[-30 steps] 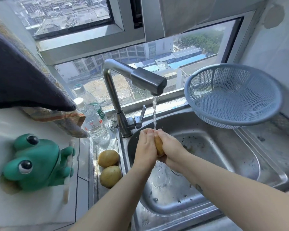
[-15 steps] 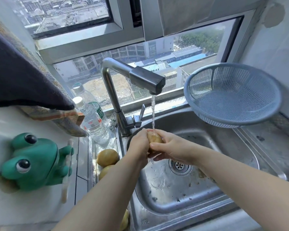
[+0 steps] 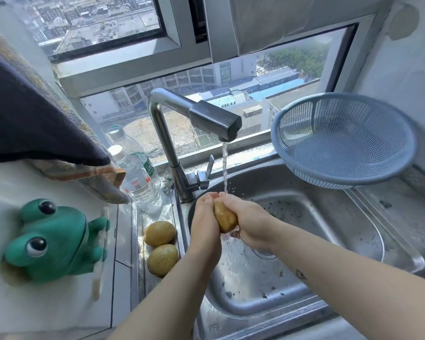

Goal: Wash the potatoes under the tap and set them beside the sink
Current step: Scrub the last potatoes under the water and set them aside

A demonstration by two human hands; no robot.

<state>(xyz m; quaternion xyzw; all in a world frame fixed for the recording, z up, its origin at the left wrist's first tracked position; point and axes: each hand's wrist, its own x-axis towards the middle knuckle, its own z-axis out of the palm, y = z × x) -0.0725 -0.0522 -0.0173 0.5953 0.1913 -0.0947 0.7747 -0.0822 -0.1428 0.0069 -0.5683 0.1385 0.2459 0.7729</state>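
A yellow-brown potato (image 3: pixel 225 218) is held between both hands over the steel sink (image 3: pixel 317 227). My left hand (image 3: pixel 204 224) cups its left side and my right hand (image 3: pixel 249 222) curls round its right side. Water runs from the tap (image 3: pixel 214 120) onto my fingertips and the top of the potato. Two other potatoes lie on the sink's left ledge, one (image 3: pixel 159 233) behind the other (image 3: pixel 162 259).
A blue mesh colander (image 3: pixel 341 141) leans at the sink's back right corner. Two plastic water bottles (image 3: pixel 138 180) stand left of the tap. A green frog figure (image 3: pixel 52 241) sits on the left counter, under hanging cloth (image 3: pixel 35 123).
The potato has turned from lying crosswise in my right hand to standing upright, pressed between both hands. The camera view shifted slightly.
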